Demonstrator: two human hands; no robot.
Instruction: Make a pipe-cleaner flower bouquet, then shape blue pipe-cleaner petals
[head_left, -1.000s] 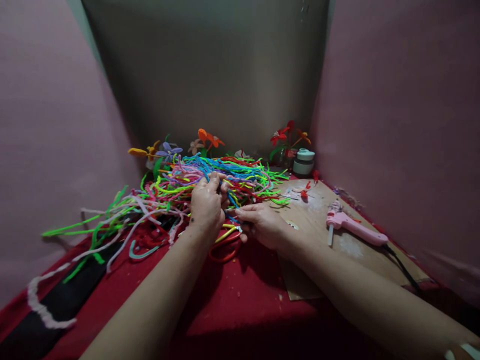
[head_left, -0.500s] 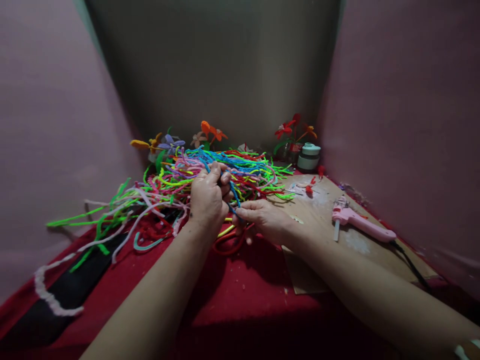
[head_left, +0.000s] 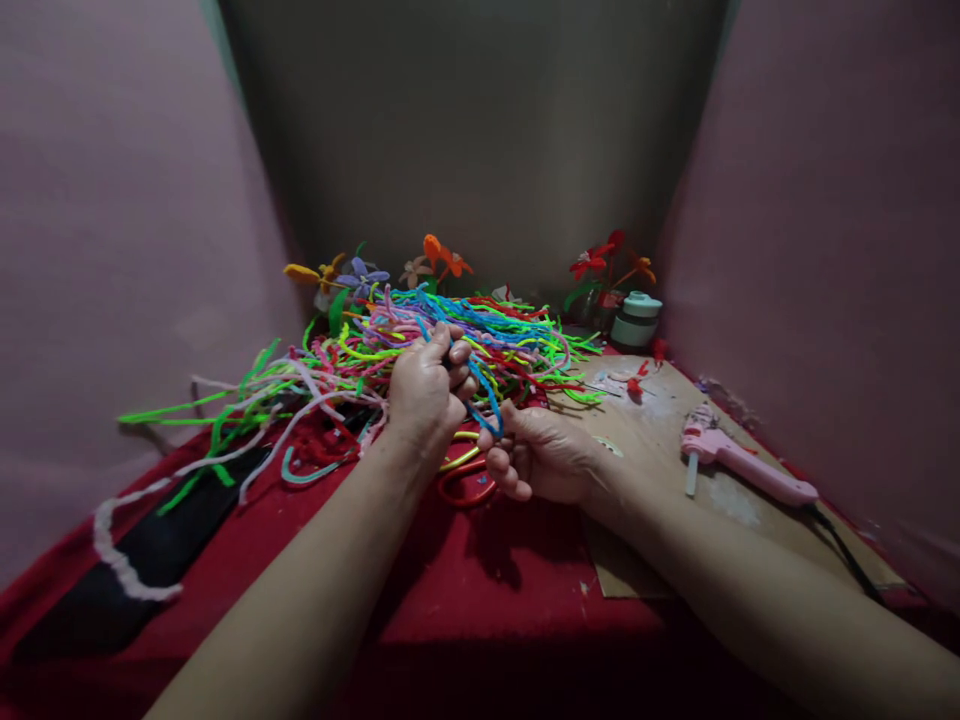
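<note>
A big tangle of coloured pipe cleaners lies on the red cloth in front of me. My left hand is closed at the near edge of the tangle, gripping a blue pipe cleaner that bends down to my right hand. That hand pinches the blue strand's lower end, fingers curled under. A red loop lies on the cloth just below both hands.
A pink glue gun with a black cord rests on a cardboard sheet at the right. Pipe-cleaner flowers and a small green-lidded jar stand at the back. A black cloth strip with a white fuzzy strand lies at the left. Walls close in all round.
Both hands have lifted slightly and drawn the blue pipe cleaner out of the tangle. My right hand has turned and curled its fingers around the strand's end.
</note>
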